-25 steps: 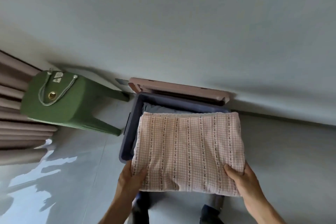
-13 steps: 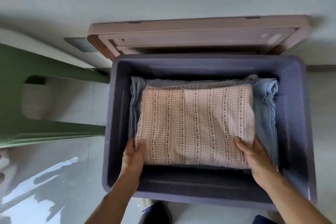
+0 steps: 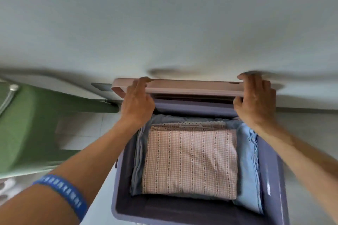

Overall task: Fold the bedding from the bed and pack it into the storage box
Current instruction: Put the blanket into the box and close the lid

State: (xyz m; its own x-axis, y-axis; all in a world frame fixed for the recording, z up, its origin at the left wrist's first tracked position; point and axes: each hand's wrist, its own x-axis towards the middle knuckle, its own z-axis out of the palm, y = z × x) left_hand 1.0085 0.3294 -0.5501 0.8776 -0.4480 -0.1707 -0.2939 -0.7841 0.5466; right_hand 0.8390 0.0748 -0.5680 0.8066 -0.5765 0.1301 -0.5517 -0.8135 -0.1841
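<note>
progress: packing looks done; lid not yet on
green stool (image 3: 27, 129): just left of box, near the left hand's swing path
left hand (image 3: 136, 101): grip curled on lid's left end
storage box (image 3: 270, 175): on floor, open, back rim at wall
bedding (image 3: 190, 162): pink checked fold flat on blue layers, below rim
lid (image 3: 192, 87): upright against wall, probably touching it (blurred)
right hand (image 3: 256, 98): grip curled over lid's right end
room: clear above box; wall tight behind

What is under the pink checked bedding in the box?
Folded blue bedding shows beside the pink checked bedding in the storage box. Anything deeper is covered.
</note>
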